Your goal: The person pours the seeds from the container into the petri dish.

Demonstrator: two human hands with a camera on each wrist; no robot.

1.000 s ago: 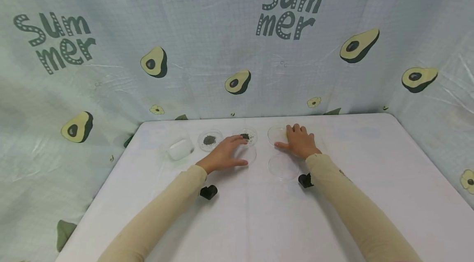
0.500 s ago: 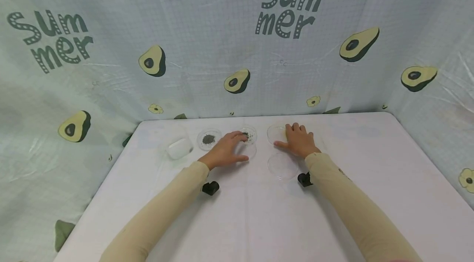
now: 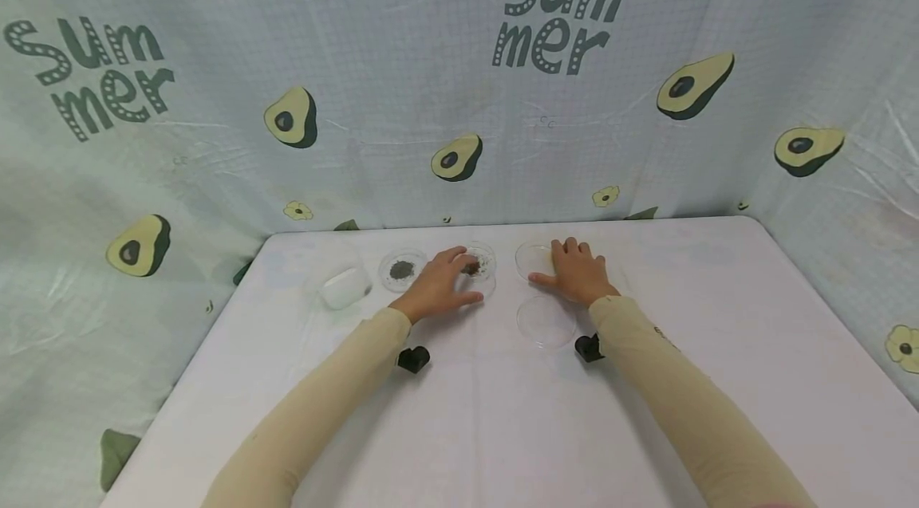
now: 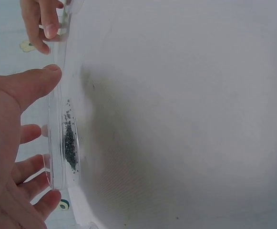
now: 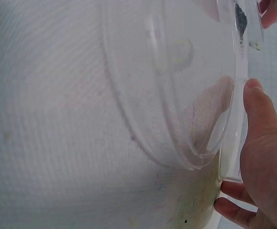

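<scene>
My left hand (image 3: 436,285) grips a clear petri dish lid (image 4: 57,164) at its sides, thumb on one edge and fingers on the other. Tilted edge-on in the left wrist view, the lid overlaps a petri dish (image 3: 490,255) of dark granules (image 4: 70,148) close behind it. My right hand (image 3: 577,273) is at the right side of another clear petri dish (image 3: 527,261); its fingers are spread, fingertips at the rim and thumb extended near the front edge. In front of that hand lies a clear round lid (image 3: 546,322), large in the right wrist view.
A petri dish with a grey-black heap (image 3: 402,269) stands left of my left hand. Further left is a whitish translucent container (image 3: 345,287). A printed curtain (image 3: 373,133) rises behind the white table (image 3: 502,428). Black wrist mounts (image 3: 413,359) hang under both forearms.
My left hand has moved slightly away from me with the lid, which now overlaps more of the granule dish. My right hand holds its place. The head view has shifted a little.
</scene>
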